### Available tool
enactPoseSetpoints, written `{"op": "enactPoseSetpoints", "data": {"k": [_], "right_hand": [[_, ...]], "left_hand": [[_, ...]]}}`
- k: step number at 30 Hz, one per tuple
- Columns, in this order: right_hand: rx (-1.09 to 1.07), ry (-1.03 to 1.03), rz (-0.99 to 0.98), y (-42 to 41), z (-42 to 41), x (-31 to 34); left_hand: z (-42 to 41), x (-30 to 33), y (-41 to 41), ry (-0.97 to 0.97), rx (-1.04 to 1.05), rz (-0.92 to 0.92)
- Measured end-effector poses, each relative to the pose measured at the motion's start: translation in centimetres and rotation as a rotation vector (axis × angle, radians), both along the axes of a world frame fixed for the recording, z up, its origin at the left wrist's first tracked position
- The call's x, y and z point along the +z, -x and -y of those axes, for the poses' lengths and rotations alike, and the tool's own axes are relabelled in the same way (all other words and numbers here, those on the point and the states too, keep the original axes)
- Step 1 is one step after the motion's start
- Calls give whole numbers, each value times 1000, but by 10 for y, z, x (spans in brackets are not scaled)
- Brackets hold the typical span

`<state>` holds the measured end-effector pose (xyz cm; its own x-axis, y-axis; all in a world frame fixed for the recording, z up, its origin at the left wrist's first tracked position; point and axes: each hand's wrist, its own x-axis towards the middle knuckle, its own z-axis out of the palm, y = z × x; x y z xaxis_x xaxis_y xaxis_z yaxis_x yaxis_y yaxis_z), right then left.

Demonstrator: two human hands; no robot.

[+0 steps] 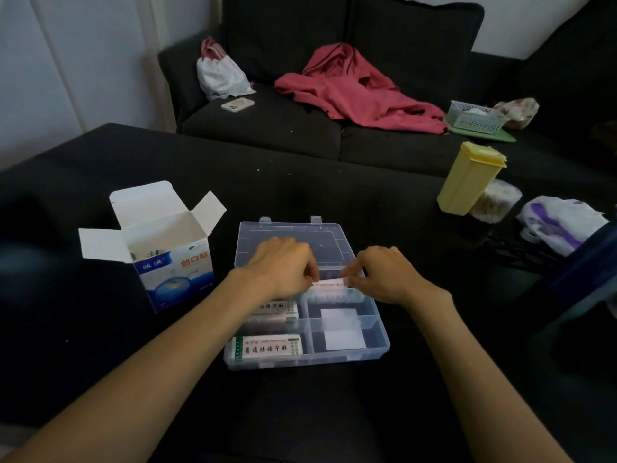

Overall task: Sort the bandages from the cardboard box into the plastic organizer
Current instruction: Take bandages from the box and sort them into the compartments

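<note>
A clear plastic organizer [380, 342] lies open on the dark table, its lid [290, 235] folded back. My left hand [283, 265] and my right hand [384, 275] each pinch one end of a bandage strip [329, 284] over the organizer's upper right compartment. Bandage packs with green print [267, 345] fill the two left compartments. White pads [344, 339] lie in the lower right compartments. The blue and white cardboard box [173, 262] stands open to the left, with a few bandages visible inside.
A yellow lidded container [467, 178] and a round tub stand at the right, beside a white and purple bag [561, 222]. Behind the table a dark sofa holds a red jacket [357, 91], a white bag, a phone and a mesh basket.
</note>
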<state>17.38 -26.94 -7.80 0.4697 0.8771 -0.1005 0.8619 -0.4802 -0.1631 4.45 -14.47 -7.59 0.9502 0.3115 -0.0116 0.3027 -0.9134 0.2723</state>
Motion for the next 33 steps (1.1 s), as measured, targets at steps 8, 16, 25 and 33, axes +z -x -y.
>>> {"op": "enactPoseSetpoints", "data": {"k": [8, 16, 25, 33], "right_hand": [[-123, -89, 91, 2, -6, -7], [-197, -53, -135, -8, -3, 7], [-126, 158, -29, 9, -14, -1], [-404, -53, -136, -12, -5, 7]], "left_hand": [[-1, -4, -1, -93, -9, -20], [6, 2, -4, -171, -38, -69], [14, 7, -8, -237, -44, -150], [15, 9, -10, -204, -40, -109]]}}
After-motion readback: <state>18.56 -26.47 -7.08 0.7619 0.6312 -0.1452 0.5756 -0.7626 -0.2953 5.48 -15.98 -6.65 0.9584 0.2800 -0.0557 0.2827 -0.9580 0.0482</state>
